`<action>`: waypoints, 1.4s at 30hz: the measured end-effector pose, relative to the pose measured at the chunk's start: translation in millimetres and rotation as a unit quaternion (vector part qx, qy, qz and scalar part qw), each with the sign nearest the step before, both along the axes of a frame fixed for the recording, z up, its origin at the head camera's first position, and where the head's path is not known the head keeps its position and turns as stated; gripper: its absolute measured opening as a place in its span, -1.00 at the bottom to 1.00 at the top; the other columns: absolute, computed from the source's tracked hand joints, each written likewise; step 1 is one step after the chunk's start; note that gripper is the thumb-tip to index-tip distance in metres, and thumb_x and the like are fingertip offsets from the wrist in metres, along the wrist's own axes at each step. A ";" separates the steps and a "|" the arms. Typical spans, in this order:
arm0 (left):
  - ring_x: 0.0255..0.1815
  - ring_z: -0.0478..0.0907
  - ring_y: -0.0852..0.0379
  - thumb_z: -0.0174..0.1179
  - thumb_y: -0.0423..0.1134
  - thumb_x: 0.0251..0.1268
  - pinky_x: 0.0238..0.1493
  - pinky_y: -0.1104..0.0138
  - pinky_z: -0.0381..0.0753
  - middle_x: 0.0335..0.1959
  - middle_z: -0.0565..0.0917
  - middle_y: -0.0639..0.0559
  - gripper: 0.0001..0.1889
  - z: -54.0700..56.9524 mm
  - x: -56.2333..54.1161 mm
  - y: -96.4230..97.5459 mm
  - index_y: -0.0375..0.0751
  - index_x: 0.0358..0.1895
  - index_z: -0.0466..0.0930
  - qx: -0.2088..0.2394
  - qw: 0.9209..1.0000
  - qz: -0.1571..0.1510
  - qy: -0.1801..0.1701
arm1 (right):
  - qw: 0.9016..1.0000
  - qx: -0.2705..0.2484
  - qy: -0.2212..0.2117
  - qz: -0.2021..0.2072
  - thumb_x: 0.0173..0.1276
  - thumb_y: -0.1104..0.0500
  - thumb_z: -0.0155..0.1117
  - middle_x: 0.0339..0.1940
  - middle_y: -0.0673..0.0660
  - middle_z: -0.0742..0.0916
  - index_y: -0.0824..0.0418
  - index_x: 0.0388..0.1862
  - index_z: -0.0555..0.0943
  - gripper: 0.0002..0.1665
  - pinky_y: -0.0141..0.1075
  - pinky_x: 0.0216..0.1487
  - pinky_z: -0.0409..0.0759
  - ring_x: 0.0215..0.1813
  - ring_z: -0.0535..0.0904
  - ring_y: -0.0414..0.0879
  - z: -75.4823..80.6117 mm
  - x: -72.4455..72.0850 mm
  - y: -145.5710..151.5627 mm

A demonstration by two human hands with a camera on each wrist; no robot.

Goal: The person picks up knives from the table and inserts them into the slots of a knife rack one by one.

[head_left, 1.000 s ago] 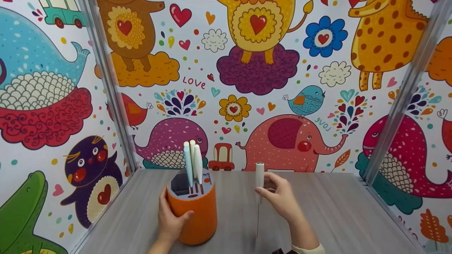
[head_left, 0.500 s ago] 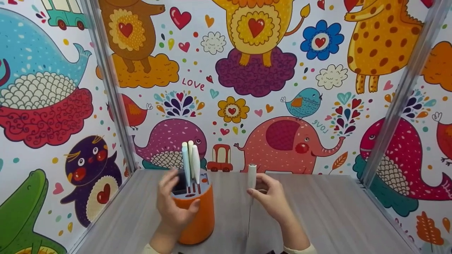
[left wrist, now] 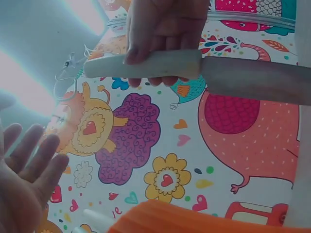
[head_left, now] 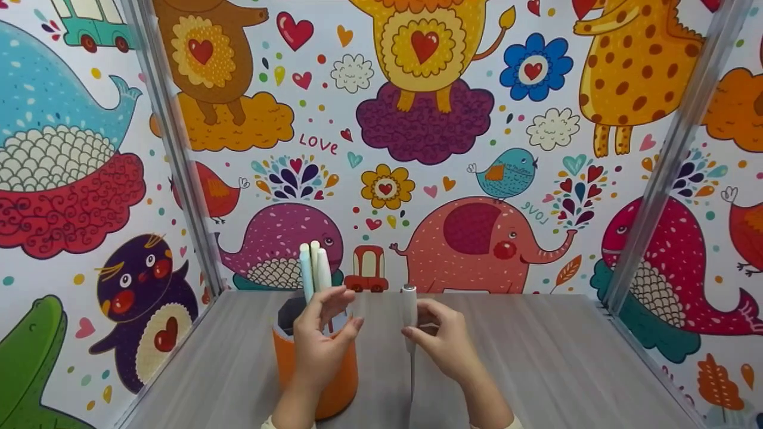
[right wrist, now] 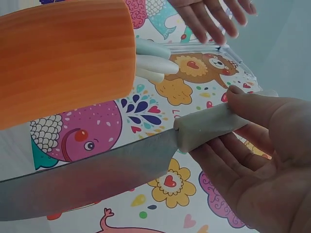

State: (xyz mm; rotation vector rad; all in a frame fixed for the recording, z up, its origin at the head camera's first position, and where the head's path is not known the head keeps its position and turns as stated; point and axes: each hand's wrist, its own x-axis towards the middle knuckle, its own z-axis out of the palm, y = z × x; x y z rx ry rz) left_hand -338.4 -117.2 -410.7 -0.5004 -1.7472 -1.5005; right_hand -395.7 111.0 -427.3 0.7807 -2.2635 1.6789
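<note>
My right hand (head_left: pixel 447 339) pinches the pale handle of a kitchen knife (head_left: pixel 410 316), whose wide blade points down in the head view. The right wrist view shows the knife (right wrist: pixel 209 125) with thumb and fingers around its handle. My left hand (head_left: pixel 325 333) is in front of an orange knife block (head_left: pixel 286 357), fingers spread and slightly bent, holding nothing. In the left wrist view the left hand (left wrist: pixel 29 174) is apart from the knife. Several pale-handled utensils (head_left: pixel 315 268) stand upright in the block; the left hand hides part of its top.
The block stands on a grey wood-grain table (head_left: pixel 512 357). Printed cartoon walls with metal corner posts (head_left: pixel 185 179) enclose its back and sides.
My left hand has let go of the block's side, risen, and moved right across its front. The right hand has brought the knife left, closer to the block.
</note>
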 end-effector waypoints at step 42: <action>0.16 0.77 0.04 0.25 -0.07 0.59 0.26 0.24 0.73 0.14 0.80 -0.04 -0.62 1.4 9.2 25.9 -0.10 0.33 0.61 0.022 0.981 -0.046 -0.188 | 0.989 -0.118 0.091 0.022 0.31 0.32 0.56 -0.31 0.16 0.82 0.20 -0.20 0.70 -0.83 -0.27 -0.20 0.84 -0.27 0.82 -0.18 -20.3 17.0 -51.5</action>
